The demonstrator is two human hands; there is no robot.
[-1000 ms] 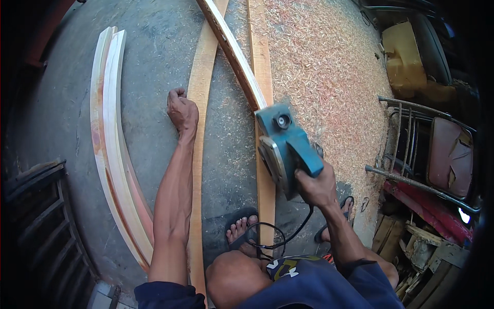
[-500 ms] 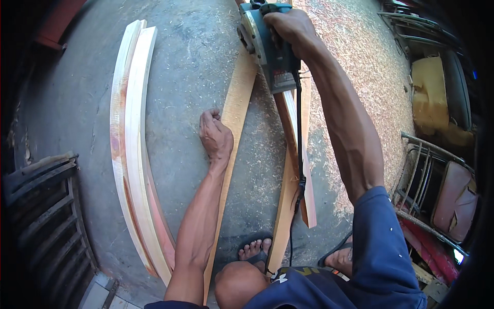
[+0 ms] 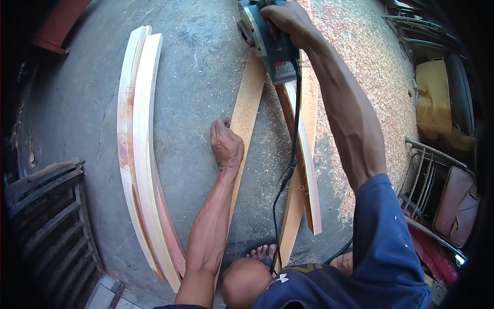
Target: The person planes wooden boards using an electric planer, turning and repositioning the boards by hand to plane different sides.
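My right hand (image 3: pixel 288 20) grips the top handle of a teal electric planer (image 3: pixel 280 56) at the far side. The planer sits on a narrow wooden beam (image 3: pixel 309 190), whose near part runs toward me with a pinkish end. Its black cord (image 3: pixel 284 181) trails back to my body. My left hand (image 3: pixel 226 146) is curled closed beside a long light-brown plank (image 3: pixel 246 108), at its left edge; nothing shows in its fingers. Another plank (image 3: pixel 292 221) lies under the beam, crossing it at a slant.
Several pale sawn timbers (image 3: pixel 141 108) lie side by side on the concrete floor to the left. Wood shavings (image 3: pixel 355 98) thickly cover the floor at right. A dark slatted frame (image 3: pixel 56 206) stands at the near left; metal-framed chairs (image 3: pixel 437 190) line the right side.
The planer and my right hand have slid a little farther away along the beam. The whole view has shifted slightly. My left hand remains curled by the plank.
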